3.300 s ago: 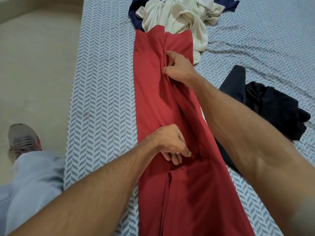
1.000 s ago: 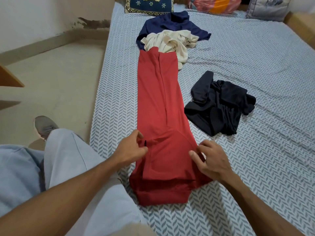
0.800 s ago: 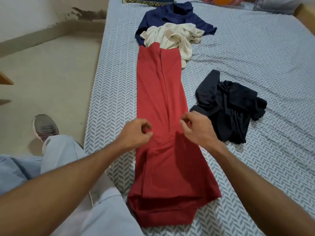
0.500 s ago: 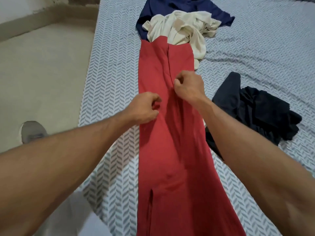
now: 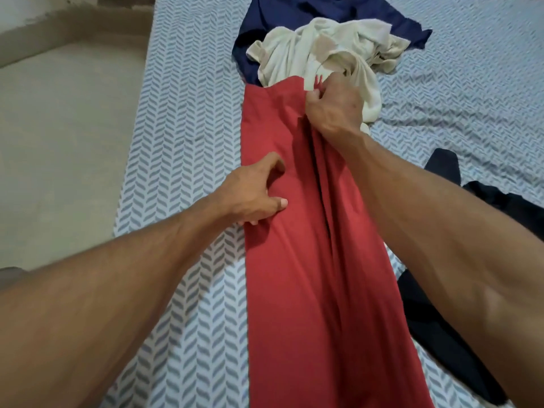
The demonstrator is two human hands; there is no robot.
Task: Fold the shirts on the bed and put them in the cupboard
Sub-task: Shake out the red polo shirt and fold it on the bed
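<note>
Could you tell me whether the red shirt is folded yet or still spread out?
Partly folded: the red shirt lies as one long narrow strip on the bed, its sides turned in, not yet folded along its length.

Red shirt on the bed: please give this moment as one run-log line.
step: folding | red shirt: long strip | right hand: grips far end | left hand: rests on left edge

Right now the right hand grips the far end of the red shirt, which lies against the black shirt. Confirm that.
Not quite. In the head view the right hand does grip the far end of the red shirt, but that end lies against the cream shirt, not the black shirt, which lies off to the right.
</note>
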